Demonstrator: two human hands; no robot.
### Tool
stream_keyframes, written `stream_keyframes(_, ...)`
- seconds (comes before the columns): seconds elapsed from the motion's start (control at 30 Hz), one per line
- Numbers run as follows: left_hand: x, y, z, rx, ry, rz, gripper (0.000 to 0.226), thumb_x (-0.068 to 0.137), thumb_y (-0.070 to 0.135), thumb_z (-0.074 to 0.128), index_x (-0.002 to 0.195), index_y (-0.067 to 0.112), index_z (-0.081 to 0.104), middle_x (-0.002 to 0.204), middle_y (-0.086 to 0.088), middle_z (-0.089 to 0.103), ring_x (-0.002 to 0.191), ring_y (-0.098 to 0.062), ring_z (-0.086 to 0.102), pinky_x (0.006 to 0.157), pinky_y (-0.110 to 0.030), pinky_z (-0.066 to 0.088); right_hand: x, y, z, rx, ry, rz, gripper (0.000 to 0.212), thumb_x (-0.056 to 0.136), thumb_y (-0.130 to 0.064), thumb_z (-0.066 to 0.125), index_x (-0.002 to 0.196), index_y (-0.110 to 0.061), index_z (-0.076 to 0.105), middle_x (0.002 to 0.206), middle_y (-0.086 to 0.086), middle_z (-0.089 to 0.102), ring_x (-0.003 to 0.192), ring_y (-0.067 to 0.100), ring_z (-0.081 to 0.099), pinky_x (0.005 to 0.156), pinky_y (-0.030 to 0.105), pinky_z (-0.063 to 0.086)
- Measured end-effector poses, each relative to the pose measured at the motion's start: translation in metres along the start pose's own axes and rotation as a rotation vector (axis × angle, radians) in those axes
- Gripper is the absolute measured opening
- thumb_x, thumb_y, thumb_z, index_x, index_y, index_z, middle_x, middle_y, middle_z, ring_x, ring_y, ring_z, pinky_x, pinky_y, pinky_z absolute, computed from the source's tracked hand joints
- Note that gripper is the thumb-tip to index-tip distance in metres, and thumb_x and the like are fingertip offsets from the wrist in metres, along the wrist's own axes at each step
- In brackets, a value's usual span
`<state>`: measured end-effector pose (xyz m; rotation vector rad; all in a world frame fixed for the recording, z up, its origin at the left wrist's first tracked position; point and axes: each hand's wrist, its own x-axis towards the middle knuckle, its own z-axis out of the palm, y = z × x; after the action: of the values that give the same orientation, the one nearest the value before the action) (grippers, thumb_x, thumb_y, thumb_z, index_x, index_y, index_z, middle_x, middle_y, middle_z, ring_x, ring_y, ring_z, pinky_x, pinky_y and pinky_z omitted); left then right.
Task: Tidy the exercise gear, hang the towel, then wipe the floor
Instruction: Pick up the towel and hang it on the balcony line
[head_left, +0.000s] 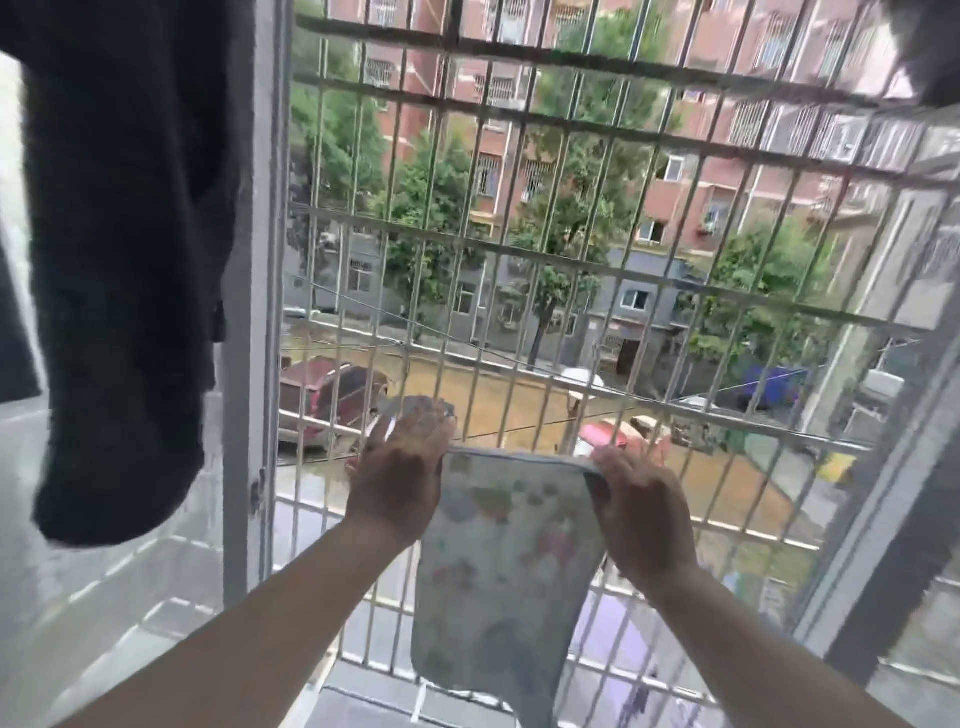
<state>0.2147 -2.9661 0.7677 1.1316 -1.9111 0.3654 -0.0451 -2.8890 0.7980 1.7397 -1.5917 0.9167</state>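
- Draping the towel (509, 561) over a horizontal bar of the window grille (519, 270), low in the middle of the view, and letting the pale, pastel-blotched cloth dangle on the near side between the two forearms.
- Pinching the top right corner with the right hand (644, 499), curling the fingers over the folded edge right at the bar.
- Laying the left hand (400, 467) flat at the top left edge, keeping the fingers straight and a little spread while reaching across the bar. Possibly pressing a bunched corner of cloth just beyond the fingertips, though motion blur is making that hard to tell.
- Pulling the top hem fairly straight from one hand to the other.
- Hanging to the left and well above the hands, a dark garment (119, 260), filling the upper left beside the grey-white window post (254, 312).
- Showing through the bars, a red car (322, 400) standing on yellowish-brown ground, with green trees (431, 208) and reddish apartment blocks (675, 197) rising behind.
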Motion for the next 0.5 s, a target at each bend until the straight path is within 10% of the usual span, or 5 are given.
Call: stream_keyframes(0.5, 0.154, -0.007, 0.12, -0.092, 0.051, -0.012, 0.047, 0.096, 0.008, 0.053, 0.142, 0.016, 0.053, 0.151, 0.001, 0.044, 0.145, -0.017, 0.032, 0.12, -0.047, 0.023, 0.122, 0.102, 0.093, 0.067, 0.102, -0.028, 0.012, 0.079, -0.014, 0.079, 0.085, -0.013, 0.069, 0.082, 0.006, 0.071, 0.068, 0.031, 0.065, 0.063, 0.029, 0.035)
